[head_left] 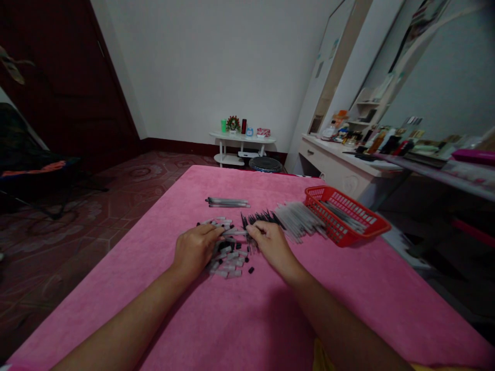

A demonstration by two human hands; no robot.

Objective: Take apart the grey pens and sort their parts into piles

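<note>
My left hand (pixel 196 249) and my right hand (pixel 270 243) are both closed, with a thin pale tube (pixel 235 233) held between their fingertips. Below and around the left fingers lies a loose pile of small clear and black caps (pixel 232 260). Dark-tipped thin pieces (pixel 261 218) lie just beyond the right hand. To their right, a heap of translucent tubes (pixel 299 220) reaches the red basket (pixel 348 238), which holds more thin tubes. Farther back, a small row of black-ended pens (pixel 227 202) lies side by side.
Everything rests on a pink cloth-covered table (pixel 216 319). Behind it are a small white shelf table (pixel 242 138) and a round dark stool (pixel 265 164). A cluttered dressing table (pixel 336 159) stands at the right; a dark chair (pixel 34 165) is at the left.
</note>
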